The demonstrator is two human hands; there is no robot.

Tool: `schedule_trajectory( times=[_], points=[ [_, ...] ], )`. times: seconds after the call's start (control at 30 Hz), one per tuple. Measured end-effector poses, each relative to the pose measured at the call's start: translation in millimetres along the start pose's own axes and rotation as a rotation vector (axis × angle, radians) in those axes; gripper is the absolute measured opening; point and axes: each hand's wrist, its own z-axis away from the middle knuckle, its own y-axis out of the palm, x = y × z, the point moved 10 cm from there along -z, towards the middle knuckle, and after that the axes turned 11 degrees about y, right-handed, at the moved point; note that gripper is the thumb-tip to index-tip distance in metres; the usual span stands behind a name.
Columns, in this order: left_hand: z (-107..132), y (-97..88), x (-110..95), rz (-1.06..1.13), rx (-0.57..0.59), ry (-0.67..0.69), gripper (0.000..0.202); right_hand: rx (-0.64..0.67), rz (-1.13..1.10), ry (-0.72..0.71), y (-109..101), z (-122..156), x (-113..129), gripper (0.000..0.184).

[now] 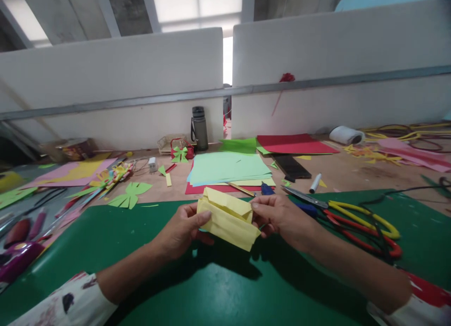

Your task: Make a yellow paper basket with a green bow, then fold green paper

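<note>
A folded yellow paper box (pixel 229 222) is held above the green mat (pixel 176 288), tilted down toward the right, its top side gaping. My left hand (pixel 190 225) grips its left end, thumb on the front face and fingers behind and beneath. At the right end, my right hand (pixel 273 215) pinches the paper near the upper edge between thumb and fingers. Just behind the box lie a pencil (pixel 242 190) and a dark blue tool tip (pixel 267 189), partly hidden by my right hand. Large scissors (pixel 366 222) with yellow and red handles rest beside my right forearm.
Stacked coloured paper (pixel 229 168) lies beyond the mat, with red sheets (pixel 296 143) and a dark phone (pixel 291 166) to its right. A white marker (pixel 315 182) is near the scissors. A bottle (pixel 200 128) stands by the partition. Green paper leaves (pixel 131 194) lie left; a cable (pixel 377 232) crosses the scissors.
</note>
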Motion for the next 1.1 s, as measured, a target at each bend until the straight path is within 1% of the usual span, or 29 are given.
schedule_trajectory(
  times=[0.07, 0.13, 0.2, 0.23, 0.27, 0.33, 0.4, 0.43, 0.47, 0.57, 0.63, 0.7, 0.83, 0.93, 1.03, 1.1],
  points=[
    [0.7, -0.9, -0.4, 0.003, -0.024, 0.008, 0.042, 0.038, -0.034, 0.015, 3.4, -0.4, -3.1, 0.024],
    [1.2, -1.7, -1.4, 0.004, -0.034, 0.023, 0.040, 0.038, -0.030, 0.010, 4.0, -0.9, -3.9, 0.025],
    [1.6, -1.3, -2.6, 0.006, -0.031, 0.032, 0.038, -0.013, 0.032, -0.029, 0.8, -0.6, -1.0, 0.026],
    [1.9, -0.8, -3.1, 0.007, -0.030, 0.033, 0.037, -0.052, 0.095, -0.079, -1.0, 1.0, 3.8, 0.027],
    [2.3, -0.2, -3.3, 0.008, -0.028, 0.029, 0.036, -0.096, 0.181, -0.156, -2.1, 4.3, 11.5, 0.029],
    [3.1, 0.7, -4.1, 0.013, -0.030, 0.019, 0.035, -0.214, 0.402, -0.370, -2.0, 17.7, 32.5, 0.033],
    [3.6, 0.2, -5.9, 0.011, -0.040, 0.019, 0.035, -0.329, 0.630, -0.592, 3.8, 36.7, 51.3, 0.034],
    [3.7, -0.4, -6.8, 0.006, -0.046, 0.020, 0.035, -0.361, 0.728, -0.684, 8.9, 45.4, 57.3, 0.034],
    [3.8, -1.0, -7.5, 0.000, -0.050, 0.021, 0.035, -0.365, 0.814, -0.760, 15.3, 52.1, 60.7, 0.035],
    [4.0, -1.0, -7.7, -0.016, -0.042, 0.015, 0.034, -0.269, 1.002, -0.908, 35.4, 62.5, 59.8, 0.046],
    [4.1, 0.9, -7.5, -0.012, -0.024, 0.014, 0.034, -0.236, 1.064, -0.941, 41.0, 63.3, 56.7, 0.050],
    [4.3, 3.3, -6.9, -0.010, -0.009, 0.010, 0.034, -0.234, 1.071, -0.952, 41.8, 63.2, 55.4, 0.047],
    [4.8, 3.5, -4.8, -0.019, -0.027, -0.009, 0.036, -0.220, 0.984, -0.952, 39.6, 65.2, 55.4, 0.031],
    [5.3, 2.1, -3.4, -0.035, -0.049, -0.021, 0.036, -0.216, 0.927, -0.984, 38.3, 69.5, 56.4, 0.029],
    [6.3, 0.7, -2.3, -0.060, -0.065, -0.032, 0.037, -0.172, 0.912, -1.034, 41.6, 72.5, 55.2, 0.029],
    [6.6, -0.3, -2.4, -0.084, -0.075, -0.035, 0.038, -0.139, 0.921, -1.031, 43.9, 71.1, 52.9, 0.027]
  ],
)
